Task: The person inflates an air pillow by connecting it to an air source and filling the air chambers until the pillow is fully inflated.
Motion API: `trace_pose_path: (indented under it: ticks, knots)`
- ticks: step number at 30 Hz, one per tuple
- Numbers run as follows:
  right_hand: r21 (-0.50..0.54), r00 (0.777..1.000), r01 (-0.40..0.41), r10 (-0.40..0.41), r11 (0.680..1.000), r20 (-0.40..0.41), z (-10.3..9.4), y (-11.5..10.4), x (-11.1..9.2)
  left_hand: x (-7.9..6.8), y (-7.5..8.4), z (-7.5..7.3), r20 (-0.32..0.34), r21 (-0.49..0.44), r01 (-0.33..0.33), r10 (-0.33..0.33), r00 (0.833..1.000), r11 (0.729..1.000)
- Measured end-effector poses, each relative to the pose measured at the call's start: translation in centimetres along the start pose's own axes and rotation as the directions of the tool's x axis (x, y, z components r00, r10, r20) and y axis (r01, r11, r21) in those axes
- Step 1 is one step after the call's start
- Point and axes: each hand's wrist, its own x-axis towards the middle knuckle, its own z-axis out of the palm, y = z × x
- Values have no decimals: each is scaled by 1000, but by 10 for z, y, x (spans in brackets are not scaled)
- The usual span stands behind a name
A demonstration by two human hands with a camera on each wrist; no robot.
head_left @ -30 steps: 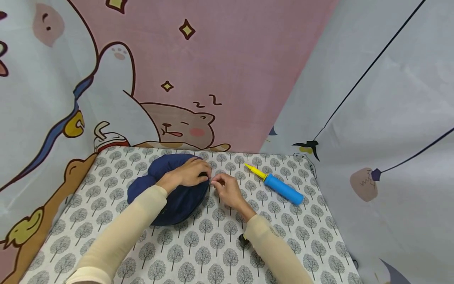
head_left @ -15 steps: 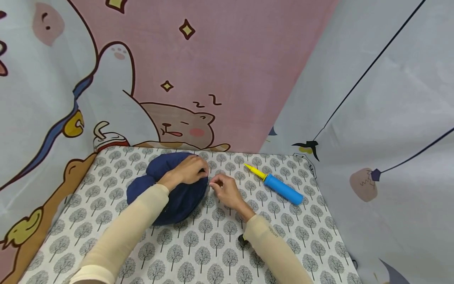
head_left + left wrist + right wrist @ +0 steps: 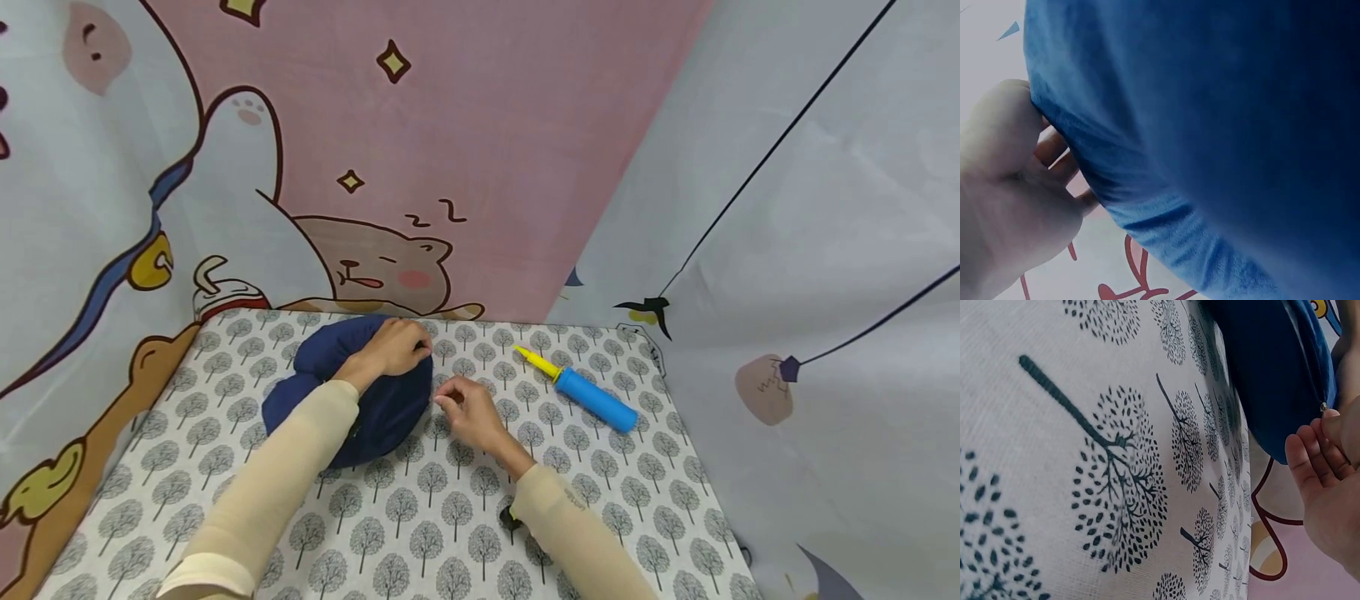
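Note:
A navy-blue, soft neck pillow (image 3: 397, 408) lies on the left half of the table, its notch toward the far left. My left hand (image 3: 393, 346) grips its far right edge; in the left wrist view the thumb and fingers curl round the fabric (image 3: 1179, 125). At the pillow's right side is my right hand (image 3: 472, 412). The right wrist view shows it pinching a small metal zipper pull (image 3: 1324, 407) on the zipper (image 3: 1305, 359) along the pillow's edge. The fingertips partly cover the pull.
A blue hand pump (image 3: 597, 400) with a yellow nozzle (image 3: 536, 360) lies right of the hands. Beside the right forearm is a small black item (image 3: 509, 518), partly hidden by the sleeve. Printed cloth walls (image 3: 525, 167) rise behind the tree-patterned table cover (image 3: 420, 508).
The pillow has shifted slightly left, and my left hand moved left with it. My right hand has drawn a little closer to me along the pillow's edge, fingers still pinched.

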Motion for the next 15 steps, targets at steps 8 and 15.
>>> trace_pose_path:
  ticks: [8,15]
  knots:
    - [35,994,-91,93,995,-55,-1,5,3,-7,-7,11,60,-17,-100,101,993,995]
    - [31,989,-80,84,996,-123,-7,14,7,-30,67,-31,153,-44,-130,135,979,991]
